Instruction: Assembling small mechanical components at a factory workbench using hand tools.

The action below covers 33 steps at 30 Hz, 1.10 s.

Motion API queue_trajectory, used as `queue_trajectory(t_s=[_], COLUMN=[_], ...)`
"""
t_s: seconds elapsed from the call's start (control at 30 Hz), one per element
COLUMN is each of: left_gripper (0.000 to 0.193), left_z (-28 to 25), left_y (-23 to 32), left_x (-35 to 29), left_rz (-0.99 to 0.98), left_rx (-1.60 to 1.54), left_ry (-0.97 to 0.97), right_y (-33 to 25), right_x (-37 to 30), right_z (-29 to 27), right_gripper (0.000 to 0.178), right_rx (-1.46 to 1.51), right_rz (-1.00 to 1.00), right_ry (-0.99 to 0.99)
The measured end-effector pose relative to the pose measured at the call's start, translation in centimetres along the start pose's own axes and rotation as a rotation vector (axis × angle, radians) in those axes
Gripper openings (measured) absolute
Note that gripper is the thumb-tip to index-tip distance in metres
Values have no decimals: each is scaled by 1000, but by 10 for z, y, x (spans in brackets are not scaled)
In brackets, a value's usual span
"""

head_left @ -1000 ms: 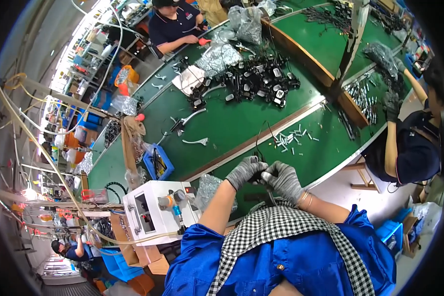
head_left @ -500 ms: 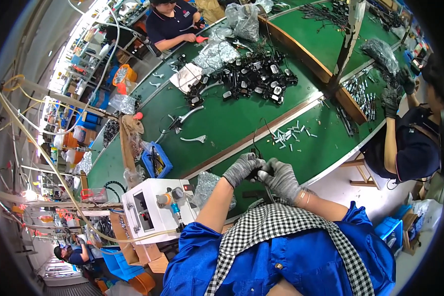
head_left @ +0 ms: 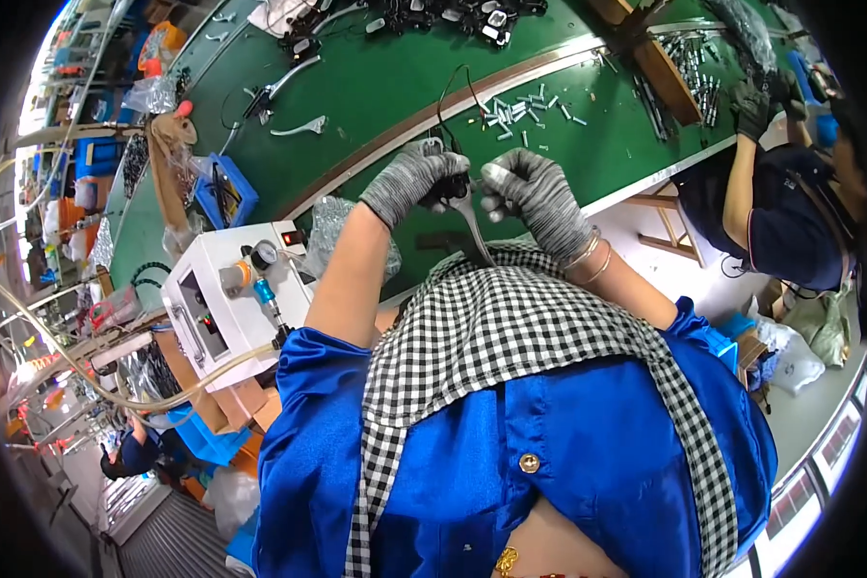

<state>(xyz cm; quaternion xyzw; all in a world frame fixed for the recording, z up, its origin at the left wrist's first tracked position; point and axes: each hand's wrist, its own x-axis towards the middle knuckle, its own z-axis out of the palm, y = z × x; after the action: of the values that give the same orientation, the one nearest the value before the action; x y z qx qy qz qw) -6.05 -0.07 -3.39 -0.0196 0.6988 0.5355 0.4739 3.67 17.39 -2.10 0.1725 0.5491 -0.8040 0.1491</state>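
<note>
My left hand, in a grey knit glove, is closed around the black body of a brake lever. Its silver blade points down toward my apron, and a thin black cable rises from it in a loop. Just to the right, apart from the lever, is my gloved right hand. Its fingers are curled with thumb and fingertips together; whatever they pinch is too small to make out. Beyond the hands, small silver cylinders lie scattered on the green table.
A white machine with a gauge stands at my left, beside clear plastic wrap. Behind it is a blue bin. A loose silver lever and a pile of black lever assemblies lie farther off. Another person works at the right.
The view has tipped downward. My hands, together before, are now apart: the right has drawn off the lever, whose silver blade shows more plainly in my left hand.
</note>
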Motion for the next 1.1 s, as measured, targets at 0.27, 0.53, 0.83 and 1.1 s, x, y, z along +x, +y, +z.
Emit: queue_trajectory(t_s=[0.27,0.53,0.83,1.1], left_gripper=[25,29,30,18], left_z=[10,-3,-5,4], left_y=[4,-7,-14,11], left_x=[-11,-10,-11,-23], left_rz=[-3,39,137,102], left_rx=[-38,-42,-117,3], left_ry=[33,-18,-1,33], right_y=[5,14,40,42], right_x=[-6,-7,-11,-19], right_z=[0,0,11,15], right_gripper=[15,16,13,11], right_rx=[-9,-72,-23,-113], right_rz=[4,-77,-245,-246], right_ry=[-73,-153,-381,-339])
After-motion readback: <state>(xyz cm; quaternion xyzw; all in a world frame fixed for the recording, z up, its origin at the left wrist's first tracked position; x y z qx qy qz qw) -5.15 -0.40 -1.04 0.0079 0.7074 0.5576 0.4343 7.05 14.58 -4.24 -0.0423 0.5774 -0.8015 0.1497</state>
